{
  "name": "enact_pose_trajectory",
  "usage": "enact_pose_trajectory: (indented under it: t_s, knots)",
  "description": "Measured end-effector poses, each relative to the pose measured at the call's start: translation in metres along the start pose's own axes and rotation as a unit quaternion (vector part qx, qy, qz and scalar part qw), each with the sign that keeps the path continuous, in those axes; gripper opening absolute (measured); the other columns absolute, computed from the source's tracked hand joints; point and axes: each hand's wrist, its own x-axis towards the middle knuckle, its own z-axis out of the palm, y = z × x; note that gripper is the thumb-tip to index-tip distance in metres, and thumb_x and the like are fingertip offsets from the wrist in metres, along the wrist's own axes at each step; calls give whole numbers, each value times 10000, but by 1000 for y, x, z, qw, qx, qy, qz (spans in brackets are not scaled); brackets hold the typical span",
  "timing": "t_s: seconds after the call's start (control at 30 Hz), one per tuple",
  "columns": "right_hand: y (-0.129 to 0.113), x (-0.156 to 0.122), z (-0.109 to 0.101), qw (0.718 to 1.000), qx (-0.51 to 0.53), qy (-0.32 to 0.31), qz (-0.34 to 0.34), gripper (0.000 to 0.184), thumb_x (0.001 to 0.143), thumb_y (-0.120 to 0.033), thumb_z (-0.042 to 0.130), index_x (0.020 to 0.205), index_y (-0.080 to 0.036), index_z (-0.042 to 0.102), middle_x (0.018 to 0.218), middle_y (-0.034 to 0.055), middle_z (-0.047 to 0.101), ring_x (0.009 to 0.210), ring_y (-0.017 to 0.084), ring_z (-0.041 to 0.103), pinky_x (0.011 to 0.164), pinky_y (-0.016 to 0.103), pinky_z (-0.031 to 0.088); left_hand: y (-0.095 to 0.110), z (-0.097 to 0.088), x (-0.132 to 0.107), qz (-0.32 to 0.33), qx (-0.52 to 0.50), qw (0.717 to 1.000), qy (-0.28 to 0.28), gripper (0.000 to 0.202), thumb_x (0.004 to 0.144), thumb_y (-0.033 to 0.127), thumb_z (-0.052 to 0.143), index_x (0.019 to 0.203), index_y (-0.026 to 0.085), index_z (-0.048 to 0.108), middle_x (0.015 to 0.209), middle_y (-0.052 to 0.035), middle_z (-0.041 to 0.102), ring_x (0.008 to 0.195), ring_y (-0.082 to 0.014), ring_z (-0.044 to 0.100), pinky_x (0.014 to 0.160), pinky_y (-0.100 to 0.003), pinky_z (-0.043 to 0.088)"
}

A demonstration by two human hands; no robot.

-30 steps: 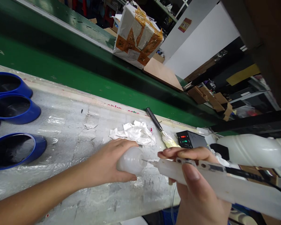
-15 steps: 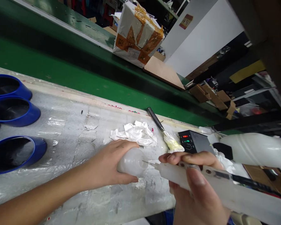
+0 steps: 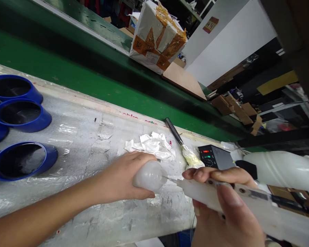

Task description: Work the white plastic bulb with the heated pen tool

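Observation:
My left hand [image 3: 134,175] is wrapped round a rounded, translucent white plastic piece [image 3: 150,176], tipped so that its narrow end faces right. Fingers curl over its top while the thumb lies along the lower side. In my right hand [image 3: 229,202] is a white needle-tipped tool [image 3: 201,193] with a metal strip on its side and a dark cable at the rear. Its thin needle points left and reaches the end of the plastic piece; whether the tip is inside or just in front, I cannot tell.
Several blue, dark-lined cups [image 3: 23,161] stand at the left. Behind my hands lie crumpled white tissue [image 3: 154,145] and a black-handled tool [image 3: 173,131] with a wrapped end. A black control box [image 3: 216,157] with lit displays and a large white container [image 3: 280,169] are at the right.
The view has shifted slightly, moving the bench and both hands rightward in the picture. My grips and the needle's place at the plastic piece look nearly the same.

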Motion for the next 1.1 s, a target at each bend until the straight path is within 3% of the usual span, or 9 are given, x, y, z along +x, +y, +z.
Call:
enact_pose_trajectory:
  t_s: [0.13, 0.3, 0.73, 1.1]
  knots:
    - [-1, 1, 1, 1000, -8, 0, -13, 45, 984, -261, 780, 960, -230, 757, 836, 18, 707, 815, 232, 752, 766, 368, 671, 0, 0, -1, 8, -4, 1000, 1, 642, 767, 334, 909, 1332, 275, 610, 1368, -50, 659, 1282, -348, 599, 1057, -457, 514]
    - [-1, 3, -3, 999, -21, -4, -25, 15, 985, -234, 763, 975, -223, 761, 845, 31, 722, 804, 244, 761, 688, 336, 654, 0, 0, -1, 6, 2, 1000, 1, 621, 772, 311, 898, 1319, 268, 608, 1342, -50, 668, 1252, -341, 616, 1046, -460, 521]
    - [0, 3, 6, 999, -31, 11, -26, 38, 990, -232, 748, 952, -227, 748, 807, 27, 674, 791, 250, 723, 761, 413, 663, 1, 1, 0, 10, 1, 1000, 5, 632, 773, 300, 896, 1329, 263, 600, 1365, -45, 646, 1289, -336, 587, 1075, -437, 504]
    - [-2, 3, 5, 999, -35, -18, -29, 47, 1027, -243, 744, 984, -224, 738, 814, 16, 678, 810, 211, 694, 814, 373, 661, 1, 0, -1, -4, -17, 1000, 0, 661, 759, 317, 913, 1345, 293, 608, 1383, -49, 645, 1296, -340, 593, 1101, -469, 497]
